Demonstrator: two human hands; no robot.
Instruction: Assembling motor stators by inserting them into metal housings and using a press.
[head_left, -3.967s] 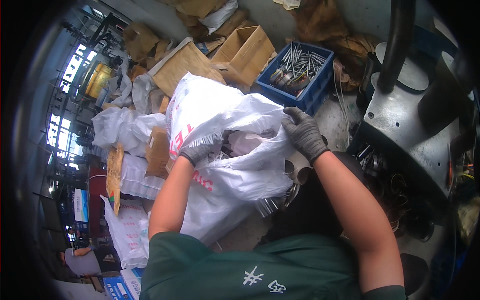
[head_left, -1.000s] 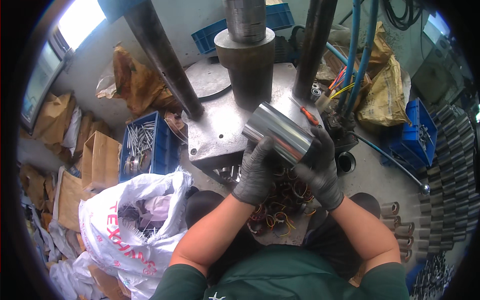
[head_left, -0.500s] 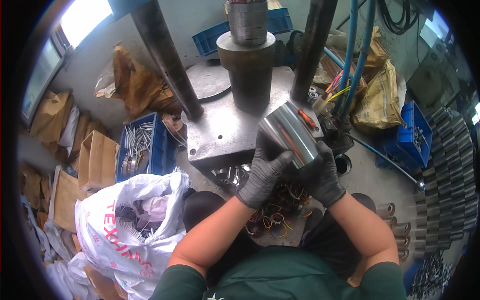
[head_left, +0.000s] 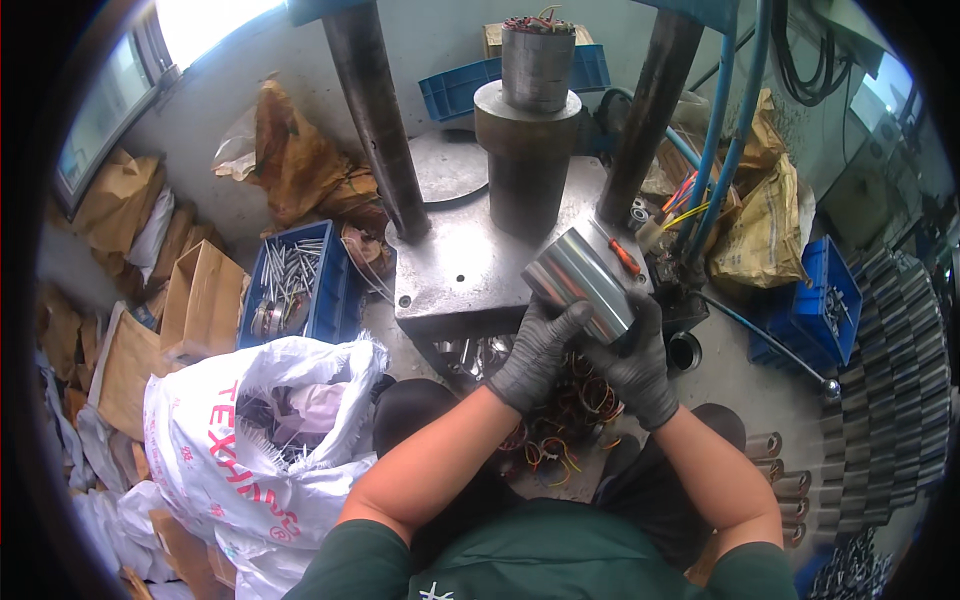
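Both my hands wear dark grey gloves. Between them, above the front edge of the press table, is a shiny metal cylinder sleeve, tilted with its upper end toward the left. My left hand is closed on its lower left side, and my right hand wraps its lower right end. The fingers behind the sleeve are hidden. Beyond it, a motor stator with wires at its top stands on a thick steel post on the press table. A red-handled screwdriver lies on the table right beside the sleeve.
Dark press columns flank the post. To the left are a blue crate of metal rods and a white woven sack. Wired coils lie below my hands. Stacked metal cylinders and another blue crate are at right.
The view has shifted, so the stator's wired top now shows fully. My right hand has turned, with its thumb now across the sleeve's lower end. Both hands still hold the sleeve.
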